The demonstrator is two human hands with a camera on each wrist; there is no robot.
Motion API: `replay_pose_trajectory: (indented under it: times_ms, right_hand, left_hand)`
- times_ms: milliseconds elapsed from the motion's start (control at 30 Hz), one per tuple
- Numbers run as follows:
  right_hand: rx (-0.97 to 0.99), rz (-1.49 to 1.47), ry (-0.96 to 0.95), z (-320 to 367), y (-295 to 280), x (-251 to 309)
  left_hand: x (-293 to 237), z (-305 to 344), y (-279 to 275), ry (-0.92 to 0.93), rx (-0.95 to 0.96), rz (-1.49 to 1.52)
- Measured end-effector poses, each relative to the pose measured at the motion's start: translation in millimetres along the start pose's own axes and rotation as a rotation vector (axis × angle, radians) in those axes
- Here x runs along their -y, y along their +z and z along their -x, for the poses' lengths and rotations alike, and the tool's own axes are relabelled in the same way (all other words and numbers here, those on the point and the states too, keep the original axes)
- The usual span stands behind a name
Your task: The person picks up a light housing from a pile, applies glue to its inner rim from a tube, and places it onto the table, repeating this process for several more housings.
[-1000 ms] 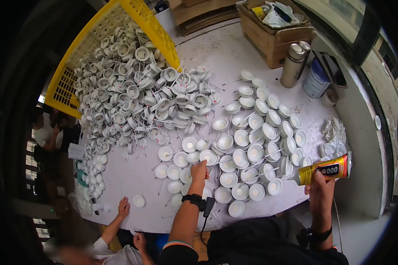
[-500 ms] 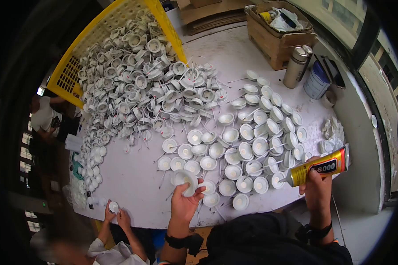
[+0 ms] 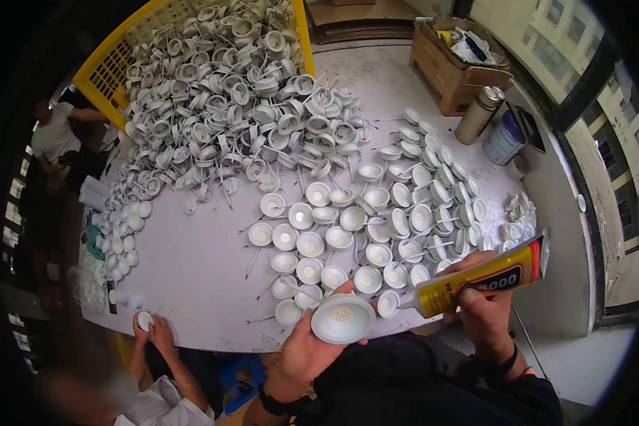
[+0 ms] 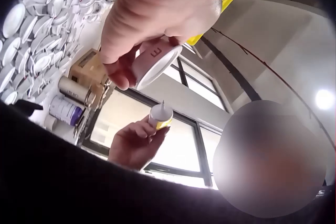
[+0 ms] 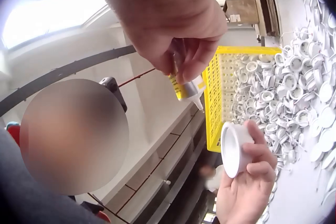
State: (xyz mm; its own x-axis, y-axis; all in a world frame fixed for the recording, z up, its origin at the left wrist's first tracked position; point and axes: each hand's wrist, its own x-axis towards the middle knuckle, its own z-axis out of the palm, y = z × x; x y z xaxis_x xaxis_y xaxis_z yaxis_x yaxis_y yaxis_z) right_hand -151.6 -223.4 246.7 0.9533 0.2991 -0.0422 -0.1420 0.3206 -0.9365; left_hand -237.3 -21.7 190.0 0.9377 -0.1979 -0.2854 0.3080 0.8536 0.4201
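Observation:
In the head view my left hand (image 3: 307, 355) holds a white downlight housing (image 3: 326, 328) near the table's front edge, its bowl tilted up and yellowish LED dots at the bottom. Fingers and thumb grip its rim and side, as the left wrist view shows of the housing (image 4: 152, 64). My right hand (image 3: 486, 312) grips a yellow-and-black glue tube (image 3: 444, 292), thumb across its label. The tube's pointed nozzle (image 3: 407, 305) faces the housing from the right, a short gap away. In the right wrist view the nozzle (image 5: 197, 103) sits above the housing's rim (image 5: 226, 153).
Many similar downlights (image 3: 309, 245) stand in rows on the table (image 3: 192, 248). Behind them a large heap spills from a yellow crate (image 3: 101, 85). A cardboard box (image 3: 444, 74), a flask (image 3: 478, 117) and a blue-white tub (image 3: 503, 140) line the right side. Another person's hands (image 3: 160, 332) are front left.
My left hand has picked up a downlight from the rows and brought it toward me, turning its bowl up. The right hand has moved the glue tube left and closer to it.

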Motion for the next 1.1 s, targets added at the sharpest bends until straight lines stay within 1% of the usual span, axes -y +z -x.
replay_pose_trajectory:
  times_ms: [100,133,200,233,300,333,400,433,500,533,733,800,933,967,1000,1033,1100]
  right_hand:
    - [0.104,0.039,-0.013,5,15,4]
    - [0.106,0.047,-0.015,5,20,4]
    - [0.175,0.146,-0.088,3,27,3]
    - [0.222,0.145,-0.076,3,28,4]
    - [0.246,0.176,-0.101,3,31,2]
    - [0.266,0.2,-0.127,3,32,2]
    - [0.279,0.211,-0.125,4,36,3]
    - [0.286,0.217,-0.124,4,37,3]
    - [0.303,0.274,-0.137,4,36,3]
    - [0.317,0.328,-0.151,3,36,3]
    - [0.311,0.29,-0.141,5,36,1]
    - [0.313,0.307,-0.149,5,37,2]
    - [0.326,0.398,-0.154,4,36,3]
    - [0.325,0.398,-0.151,4,37,2]
    - [0.318,0.334,-0.15,5,38,1]
    - [0.31,0.27,-0.147,5,39,0]
    - [0.326,0.305,-0.113,7,42,3]
  left_hand:
    - [1,8,10,-0.055,-0.042,-0.052]
    - [3,8,10,-0.052,-0.037,-0.046]
    - [5,10,10,-0.108,0.02,-0.008]
    - [6,10,5,-0.103,0.024,-0.004]
    - [10,10,-7,-0.101,0.271,0.141]
    - [10,10,-8,-0.096,0.273,0.144]
    - [9,10,-9,-0.103,0.355,0.176]
    - [10,12,-7,-0.1,0.356,0.18]
    - [11,16,1,-0.107,0.12,-0.016]
    - [11,16,0,-0.104,0.12,-0.014]
    - [13,18,-2,-0.119,0.127,-0.016]
    - [13,18,-7,-0.157,0.239,0.102]
    - [13,17,-6,-0.144,0.261,0.116]
    - [13,16,-5,-0.145,0.281,0.124]
    - [12,15,-5,-0.144,0.302,0.131]
    - [12,15,-2,-0.145,0.301,0.133]
    - [12,15,5,-0.155,0.164,0.0]
